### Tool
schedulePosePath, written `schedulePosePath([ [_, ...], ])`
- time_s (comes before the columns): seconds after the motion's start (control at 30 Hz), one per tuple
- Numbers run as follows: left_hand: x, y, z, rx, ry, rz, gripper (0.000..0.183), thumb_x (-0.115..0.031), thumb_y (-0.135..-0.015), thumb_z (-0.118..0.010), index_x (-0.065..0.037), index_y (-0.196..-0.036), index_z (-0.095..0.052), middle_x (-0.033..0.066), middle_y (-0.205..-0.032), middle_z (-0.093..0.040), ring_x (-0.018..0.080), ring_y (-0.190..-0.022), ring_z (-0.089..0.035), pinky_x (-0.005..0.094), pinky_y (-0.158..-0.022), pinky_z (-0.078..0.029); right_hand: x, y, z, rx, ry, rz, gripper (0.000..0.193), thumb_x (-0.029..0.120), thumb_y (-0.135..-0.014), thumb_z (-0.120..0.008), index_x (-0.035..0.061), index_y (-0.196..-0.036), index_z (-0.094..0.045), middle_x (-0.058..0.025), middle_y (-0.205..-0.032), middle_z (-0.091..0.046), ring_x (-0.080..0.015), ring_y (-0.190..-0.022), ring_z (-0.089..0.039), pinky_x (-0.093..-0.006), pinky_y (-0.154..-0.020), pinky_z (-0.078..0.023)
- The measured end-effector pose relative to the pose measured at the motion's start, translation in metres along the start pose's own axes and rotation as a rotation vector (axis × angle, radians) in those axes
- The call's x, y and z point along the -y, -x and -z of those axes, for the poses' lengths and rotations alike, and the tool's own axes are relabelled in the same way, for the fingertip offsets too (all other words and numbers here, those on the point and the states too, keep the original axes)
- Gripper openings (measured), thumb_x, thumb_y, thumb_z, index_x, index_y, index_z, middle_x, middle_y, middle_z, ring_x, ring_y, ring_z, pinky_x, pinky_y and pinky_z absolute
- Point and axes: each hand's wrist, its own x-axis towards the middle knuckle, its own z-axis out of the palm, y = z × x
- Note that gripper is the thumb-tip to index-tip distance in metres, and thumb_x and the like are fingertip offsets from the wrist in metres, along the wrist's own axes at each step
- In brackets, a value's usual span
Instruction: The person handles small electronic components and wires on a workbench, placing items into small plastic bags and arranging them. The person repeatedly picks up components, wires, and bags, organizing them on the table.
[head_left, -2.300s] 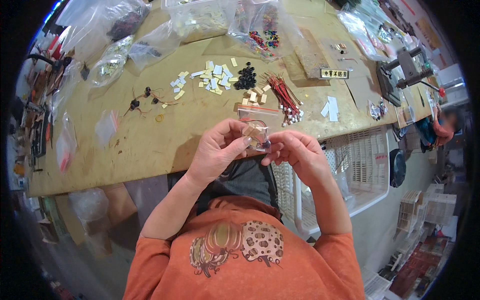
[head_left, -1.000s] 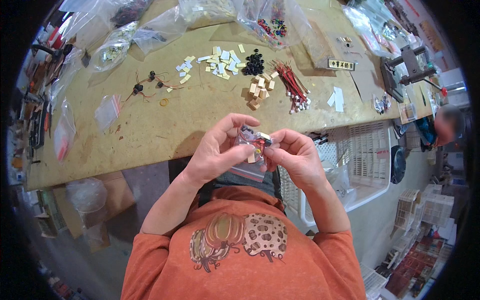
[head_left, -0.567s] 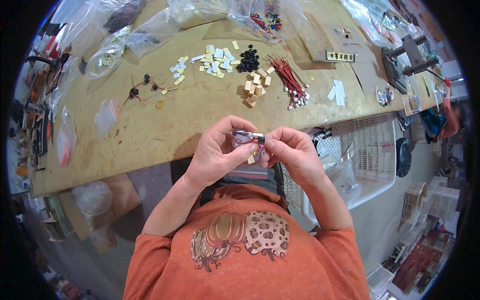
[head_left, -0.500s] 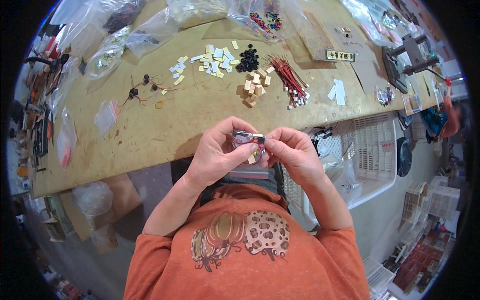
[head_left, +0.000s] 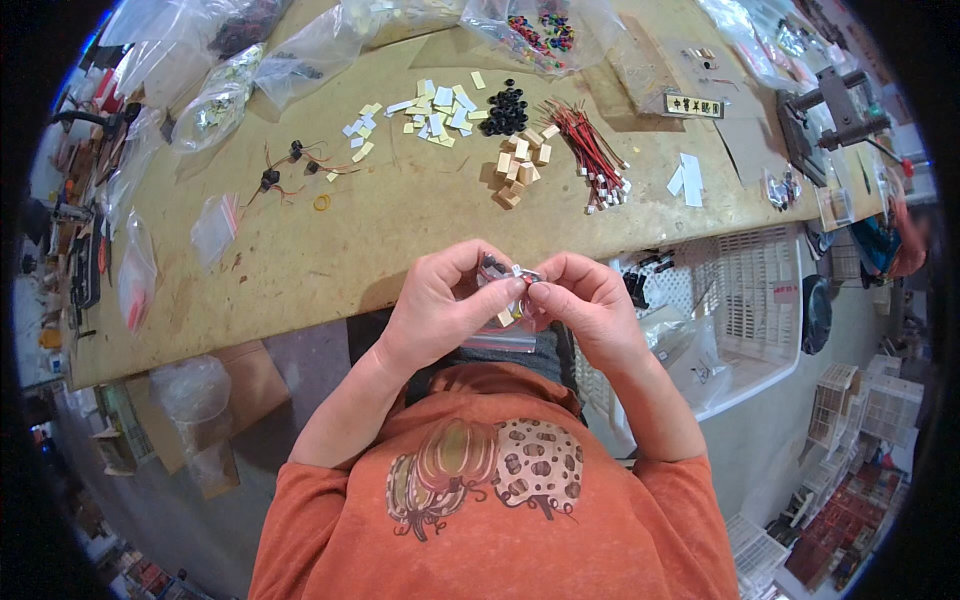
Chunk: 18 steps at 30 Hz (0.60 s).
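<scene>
Close to my body, at the table's near edge, both hands are closed on a small clear zip bag (head_left: 500,343) with small parts in it. A pale wooden block (head_left: 505,318) shows through the plastic, along with something yellow and some wire. My left hand (head_left: 437,305) pinches the bag's left side, its thumb pointing inward. Fingertips of my right hand (head_left: 592,308) press together right beside that thumb. A small white and red piece, perhaps a wire connector, peeks out between the fingertips; the fingers hide most of it.
Beyond my hands, the table (head_left: 400,215) holds wooden blocks (head_left: 522,172), red wires with white connectors (head_left: 597,160), black round parts (head_left: 505,108) and pale rectangular pieces (head_left: 437,112). A hand press (head_left: 835,115) stands at the right. Below sits a white basket (head_left: 745,330).
My fingertips have drawn closer together, and the black piece that showed between them is mostly covered now. The whole view has shifted slightly.
</scene>
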Motion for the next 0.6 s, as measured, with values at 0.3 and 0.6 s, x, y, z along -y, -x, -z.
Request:
schedulePosePath([
  [0.3,0.0074,0.0000,0.0101,0.062,0.188,0.010,0.022,-0.013,-0.098,-0.047,0.003,-0.101,-0.063,0.0040,-0.091,-0.068,0.0059,-0.080,-0.061,0.0219,-0.073,-0.050,-0.0008,0.0005,0.0051,0.097,-0.238,-0.099,0.021,0.020,-0.097,-0.062,-0.0003,-0.104,-0.064,-0.0070,-0.089,-0.069,-0.0123,-0.075,-0.066,-0.0256,-0.069,-0.055],
  [0.6,0.0055,-0.0018,0.0077,0.080,0.212,0.037,0.011,-0.005,-0.092,-0.062,-0.002,-0.102,-0.060,0.0028,-0.093,-0.067,0.0065,-0.082,-0.062,0.0230,-0.075,-0.051,-0.0025,0.0026,0.0027,0.080,-0.212,-0.087,0.023,0.020,-0.098,-0.060,-0.0008,-0.106,-0.065,-0.0079,-0.091,-0.070,-0.0130,-0.076,-0.067,-0.0268,-0.070,-0.056],
])
